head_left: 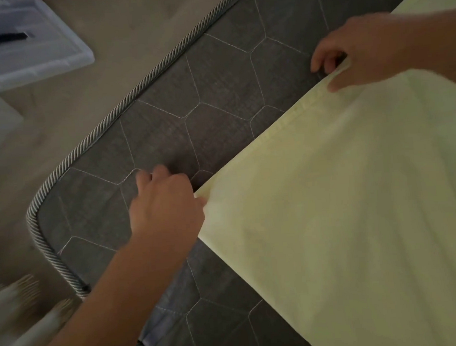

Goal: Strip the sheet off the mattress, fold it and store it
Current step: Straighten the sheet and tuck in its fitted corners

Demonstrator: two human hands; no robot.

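Observation:
A pale yellow sheet [345, 205] covers the right side of a dark grey quilted mattress [216, 92] with a twisted rope trim. The sheet's straight hemmed edge runs diagonally from lower left to upper right. My left hand [164, 204] pinches the sheet's near corner between thumb and curled fingers. Farther up the same edge, my right hand [361, 50] pinches the hem, thumb on top and fingers tucked under. The strip of mattress to the left of the sheet lies bare.
A clear plastic storage box [23, 44] with a lid stands on the beige floor [94, 87] at the upper left. Blurred striped fabric [19, 295] lies at the lower left beside the mattress corner.

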